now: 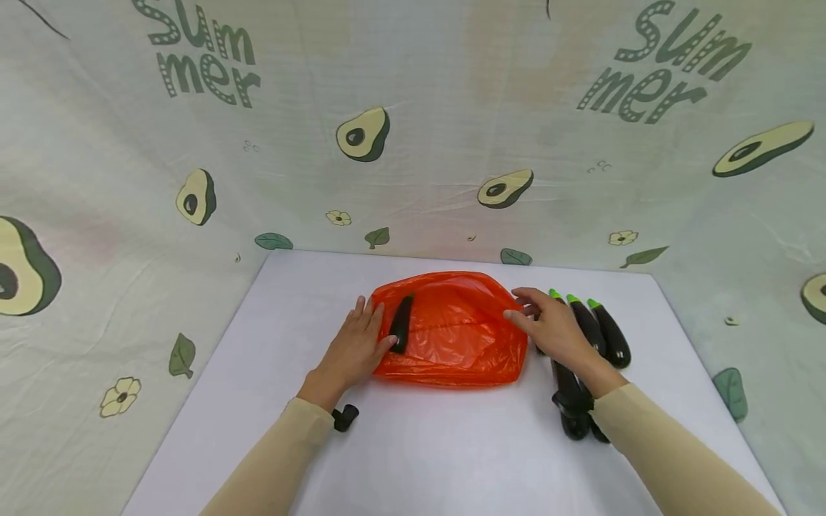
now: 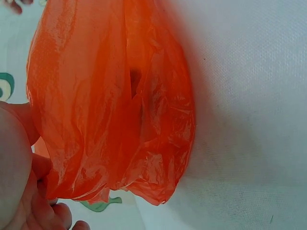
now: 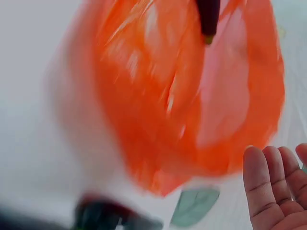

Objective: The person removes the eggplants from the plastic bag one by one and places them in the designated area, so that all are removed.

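A red plastic bag lies spread with its mouth up on the white table. Inside it, near the left side, rests one dark eggplant; the right wrist view shows the stem end of this eggplant. My left hand holds the bag's left rim, thumb on the inner side and fingers outside. In the left wrist view, the bag hangs beside the thumb and fingers. My right hand is by the bag's right rim, fingers extended and holding nothing.
Several dark eggplants with green stems lie right of the bag, partly hidden under my right hand and forearm. A black wrist camera shows by the left sleeve. Behind the white table hangs a cloth printed with avocados.
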`<state>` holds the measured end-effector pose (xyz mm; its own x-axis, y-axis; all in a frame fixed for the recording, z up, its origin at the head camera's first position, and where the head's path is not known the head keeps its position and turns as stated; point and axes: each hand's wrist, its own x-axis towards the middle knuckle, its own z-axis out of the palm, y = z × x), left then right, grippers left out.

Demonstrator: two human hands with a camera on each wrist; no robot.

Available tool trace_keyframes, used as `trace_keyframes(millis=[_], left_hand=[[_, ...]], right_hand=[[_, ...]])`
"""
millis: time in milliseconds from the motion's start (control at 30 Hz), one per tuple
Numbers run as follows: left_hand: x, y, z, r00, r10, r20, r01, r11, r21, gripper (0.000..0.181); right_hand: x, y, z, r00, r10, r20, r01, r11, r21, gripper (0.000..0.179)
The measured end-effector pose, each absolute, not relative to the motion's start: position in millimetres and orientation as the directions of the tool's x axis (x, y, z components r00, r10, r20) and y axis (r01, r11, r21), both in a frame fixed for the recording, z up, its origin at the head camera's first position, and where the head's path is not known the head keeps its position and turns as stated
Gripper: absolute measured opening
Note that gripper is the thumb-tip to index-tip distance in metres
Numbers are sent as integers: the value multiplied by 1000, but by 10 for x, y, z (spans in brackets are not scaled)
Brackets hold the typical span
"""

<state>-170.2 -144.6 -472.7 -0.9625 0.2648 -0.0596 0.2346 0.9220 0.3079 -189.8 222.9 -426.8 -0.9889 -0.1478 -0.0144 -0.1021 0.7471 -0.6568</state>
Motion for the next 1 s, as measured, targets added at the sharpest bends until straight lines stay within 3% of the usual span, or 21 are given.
trace_keyframes(millis=[600,1000], left_hand=[[-1738,-1438,-4708,-959,278,-53,257,934,250,82],[-1759,-1500,-4713,-946,323,-9,317,934,162,73]], right_hand=[[-2179,945,-4553,-982,-190,-25,-94,589,-803,64],[-2302,443,-4878,-983,-172,-60,-62,627,-777,77]])
